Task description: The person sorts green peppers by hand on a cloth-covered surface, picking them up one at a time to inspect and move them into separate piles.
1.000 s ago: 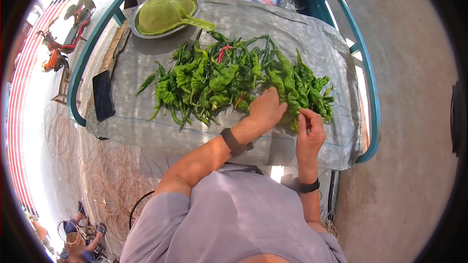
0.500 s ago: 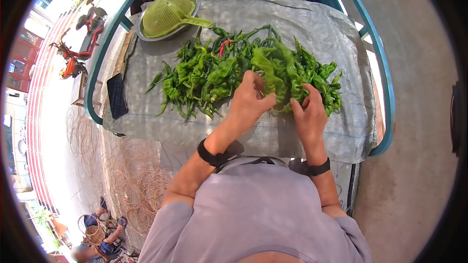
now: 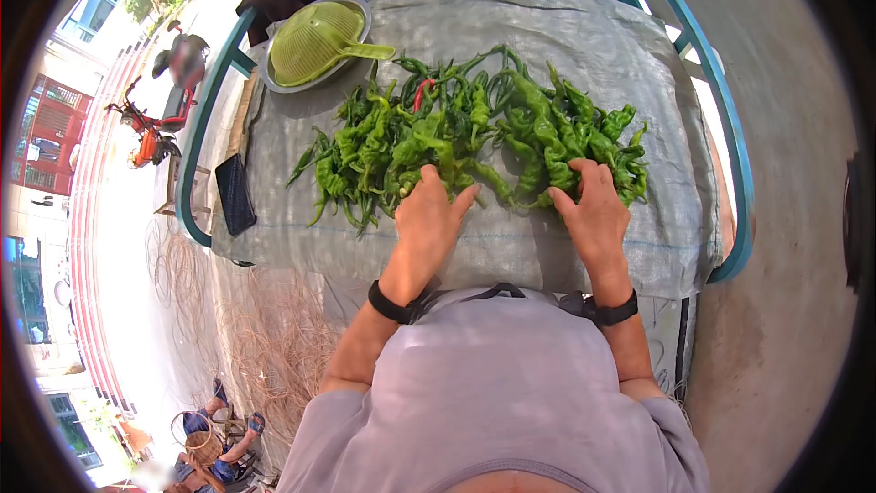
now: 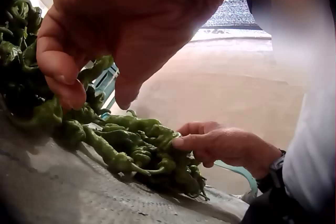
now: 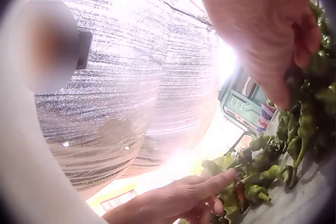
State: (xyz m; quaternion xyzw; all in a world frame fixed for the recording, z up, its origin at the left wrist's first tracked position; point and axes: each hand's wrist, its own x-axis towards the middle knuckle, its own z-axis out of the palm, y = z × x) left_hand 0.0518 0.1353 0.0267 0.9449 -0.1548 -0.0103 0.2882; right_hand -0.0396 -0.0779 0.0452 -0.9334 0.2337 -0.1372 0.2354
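Note:
Long wrinkled green peppers lie in a wide left heap [image 3: 365, 151] and a smaller right heap [image 3: 552, 132]. One red pepper [image 3: 422, 94] shows near the back of the left heap. My left hand [image 3: 429, 219] is at the front edge of the left heap, thumb apart from the fingers. In the left wrist view its loosely bent fingertips overlap peppers [image 4: 71, 132], with nothing between thumb and fingers. My right hand [image 3: 595, 212] touches the front of the right heap, thumb and fingers spread. Its fingertips are partly hidden among peppers in the right wrist view.
The peppers lie on a grey woven sheet [image 3: 365, 260] within teal metal rails [image 3: 735, 173]. A yellow-green strainer [image 3: 315, 41] rests upside down in a metal basin [image 3: 276, 82] at the back left. A dark phone [image 3: 235, 196] lies by the left edge.
My left hand has moved left, away from the right heap to the left heap's front. The right hand, pinched a second ago, has spread its fingers at the right heap.

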